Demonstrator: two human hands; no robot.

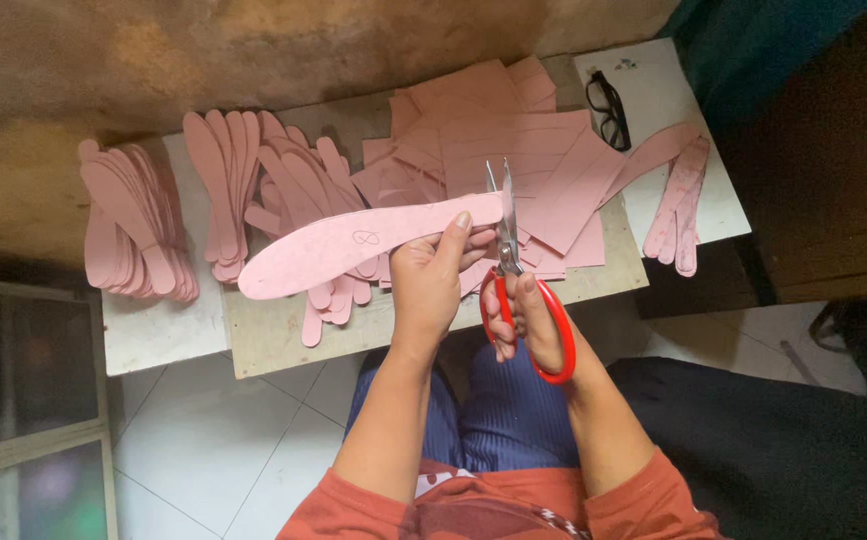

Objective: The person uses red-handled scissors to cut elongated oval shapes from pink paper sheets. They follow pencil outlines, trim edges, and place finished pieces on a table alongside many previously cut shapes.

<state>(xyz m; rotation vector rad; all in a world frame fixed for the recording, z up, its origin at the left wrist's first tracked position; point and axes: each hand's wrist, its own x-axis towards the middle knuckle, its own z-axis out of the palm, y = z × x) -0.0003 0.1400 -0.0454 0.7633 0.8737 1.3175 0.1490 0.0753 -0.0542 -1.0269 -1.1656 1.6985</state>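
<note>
My left hand (431, 272) grips a long pink insole-shaped cutout (353, 242) by its right part, holding it level above the table. My right hand (528, 320) is closed through the red handles of a pair of scissors (506, 262). The steel blades point away from me and stand slightly apart at the cutout's right end. Both forearms reach out from orange sleeves over my lap.
Stacks of pink insole-shaped cutouts (133, 235) lie at the left and middle of the low table (273, 340). A pile of uncut pink sheets (513, 140) sits behind the scissors. Black glasses (607, 108) and a few more cutouts (678, 200) rest on a white board at right.
</note>
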